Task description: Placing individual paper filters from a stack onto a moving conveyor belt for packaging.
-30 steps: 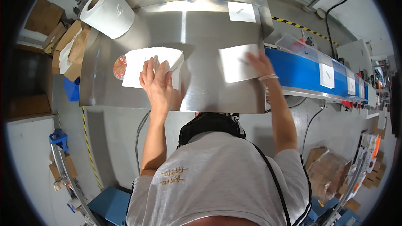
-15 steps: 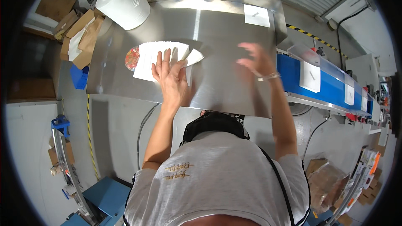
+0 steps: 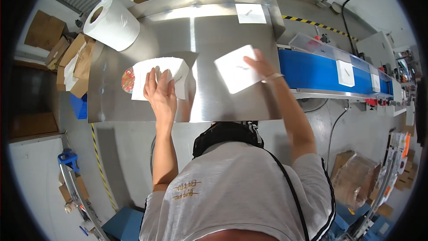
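Observation:
On the steel table lies a stack of white paper sheets (image 3: 140,78), slightly fanned. My left hand (image 3: 161,96) rests on the stack with its fingers stretched out. Part of a round, red-patterned disc (image 3: 128,81) shows at the stack's left side; the rest is hidden under the paper. To the right, my right hand (image 3: 261,66) grips a single white square sheet (image 3: 235,72) by its right edge, thumb and fingers closed on it. That sheet bears a small dark print and is tilted over the table. The right hand is a little blurred.
A large white roll (image 3: 116,27) stands at the table's far left corner. Another white sheet (image 3: 250,14) lies at the back right. Right of the table runs a blue conveyor belt (image 3: 307,71) carrying white sheets (image 3: 345,73). Open cardboard boxes (image 3: 78,69) stand at the left.
My right hand, empty before, now holds a white sheet. The stack's lifted top corner is gone. Sheets on the belt have travelled right. The whole view has shifted.

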The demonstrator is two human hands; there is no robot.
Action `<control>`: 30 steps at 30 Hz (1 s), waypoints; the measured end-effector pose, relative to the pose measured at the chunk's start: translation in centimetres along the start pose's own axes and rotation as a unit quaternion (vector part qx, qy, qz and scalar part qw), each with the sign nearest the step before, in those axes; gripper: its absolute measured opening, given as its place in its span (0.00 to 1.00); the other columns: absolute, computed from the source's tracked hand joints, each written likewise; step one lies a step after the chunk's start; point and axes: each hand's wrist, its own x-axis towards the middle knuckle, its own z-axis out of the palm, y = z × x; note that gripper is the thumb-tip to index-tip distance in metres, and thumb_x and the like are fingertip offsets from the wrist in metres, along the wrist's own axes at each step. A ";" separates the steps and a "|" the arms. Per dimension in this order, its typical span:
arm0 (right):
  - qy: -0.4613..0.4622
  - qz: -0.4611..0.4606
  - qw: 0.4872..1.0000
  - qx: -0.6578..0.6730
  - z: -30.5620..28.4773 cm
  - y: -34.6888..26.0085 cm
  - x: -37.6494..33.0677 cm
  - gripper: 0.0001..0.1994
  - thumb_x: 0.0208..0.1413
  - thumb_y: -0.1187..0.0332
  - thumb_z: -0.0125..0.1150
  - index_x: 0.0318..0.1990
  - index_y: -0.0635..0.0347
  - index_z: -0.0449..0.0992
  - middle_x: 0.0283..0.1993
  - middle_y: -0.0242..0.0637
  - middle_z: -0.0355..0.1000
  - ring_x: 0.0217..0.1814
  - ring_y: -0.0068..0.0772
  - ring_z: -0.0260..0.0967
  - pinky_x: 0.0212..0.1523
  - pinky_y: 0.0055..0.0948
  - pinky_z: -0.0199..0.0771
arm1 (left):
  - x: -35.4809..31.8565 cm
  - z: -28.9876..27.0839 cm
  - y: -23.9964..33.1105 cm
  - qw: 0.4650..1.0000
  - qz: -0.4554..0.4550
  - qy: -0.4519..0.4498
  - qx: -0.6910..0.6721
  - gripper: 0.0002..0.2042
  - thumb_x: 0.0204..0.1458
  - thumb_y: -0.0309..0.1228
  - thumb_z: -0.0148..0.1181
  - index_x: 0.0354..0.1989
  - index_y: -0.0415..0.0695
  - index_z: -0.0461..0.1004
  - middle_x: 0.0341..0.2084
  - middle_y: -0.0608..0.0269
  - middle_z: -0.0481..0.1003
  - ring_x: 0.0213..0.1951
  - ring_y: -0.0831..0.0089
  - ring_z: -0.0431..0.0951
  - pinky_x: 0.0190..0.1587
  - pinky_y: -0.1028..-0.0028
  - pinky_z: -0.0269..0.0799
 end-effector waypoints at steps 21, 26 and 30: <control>-0.125 -0.298 0.933 -0.157 11.2 -12.5 1.0 0.28 0.47 0.60 0.66 0.57 0.50 0.67 0.64 0.40 0.56 0.55 0.40 0.66 0.54 0.35 0.67 | -0.2 0.2 0.2 0.999 0.013 -0.032 -0.040 0.12 0.43 0.24 0.62 0.39 0.49 0.78 0.61 0.52 0.60 0.66 0.50 0.49 0.65 0.50 0.34; -0.240 -0.062 0.968 0.036 9.0 -12.8 0.3 0.32 0.52 0.52 0.61 0.57 0.66 0.63 0.52 0.47 0.69 0.54 0.39 0.67 0.55 0.31 0.65 | -0.5 0.2 -1.7 0.999 -0.030 -0.026 0.025 0.26 0.47 0.33 0.63 0.57 0.47 0.67 0.62 0.46 0.56 0.66 0.49 0.49 0.63 0.48 0.39; -0.098 0.020 0.979 0.176 3.3 -6.2 -1.1 0.27 0.54 0.52 0.60 0.51 0.66 0.66 0.44 0.42 0.72 0.45 0.29 0.68 0.47 0.30 0.69 | -0.3 -0.3 -1.7 0.999 -0.019 -0.024 0.029 0.20 0.50 0.25 0.58 0.54 0.46 0.70 0.58 0.48 0.62 0.63 0.50 0.56 0.63 0.51 0.44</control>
